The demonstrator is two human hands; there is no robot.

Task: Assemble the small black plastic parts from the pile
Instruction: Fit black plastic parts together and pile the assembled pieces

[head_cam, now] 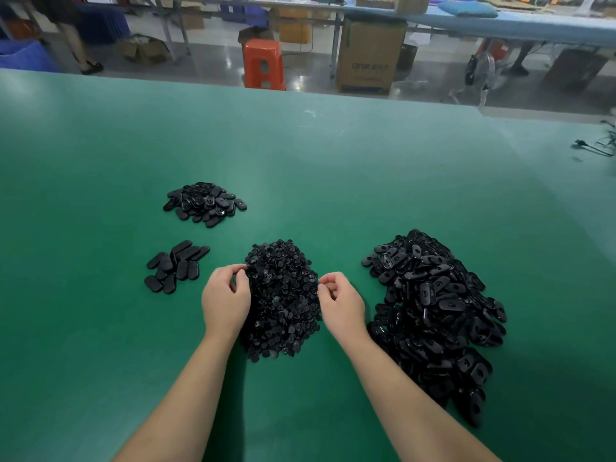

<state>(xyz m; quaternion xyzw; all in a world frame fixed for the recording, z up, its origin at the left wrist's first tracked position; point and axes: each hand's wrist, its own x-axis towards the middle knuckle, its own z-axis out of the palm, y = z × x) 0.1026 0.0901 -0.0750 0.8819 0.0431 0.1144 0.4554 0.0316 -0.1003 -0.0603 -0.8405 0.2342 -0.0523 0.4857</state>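
Heap of small black round pieces [283, 298] in the middle of the green table [316, 168], close to the near edge, between the two hands. Left hand [226, 300] at the heap's left flank, fingers curled, thumb and fingertips [240, 269] pinched together at the upper left rim of the heap, touching it; whether a piece sits in the pinch, cannot tell, too small and dark against the heap. Right hand [341, 303] at the heap's right flank, fingers likewise curled inward, tips meeting near the heap's right edge; contents of that pinch also not clear. Both bare forearms reaching in from the bottom of the view, angled toward each other. Just right of the right hand, a much larger mound of black oval shells [433, 315], stretching from mid-table down toward the near right corner. Left of the heap, a small cluster of closed oval pieces [175, 266] lying flat, apart from the left hand. Farther back on the left, another small pile of oval pieces [205, 204], some with openings facing up. Near the far right edge of the table, a few thin black cables [596, 146]. Beyond the table, an orange plastic stool [264, 63], a brown cardboard box [368, 56], a long blue-topped bench [520, 23], and at far left someone's legs [80, 45] on the grey floor.
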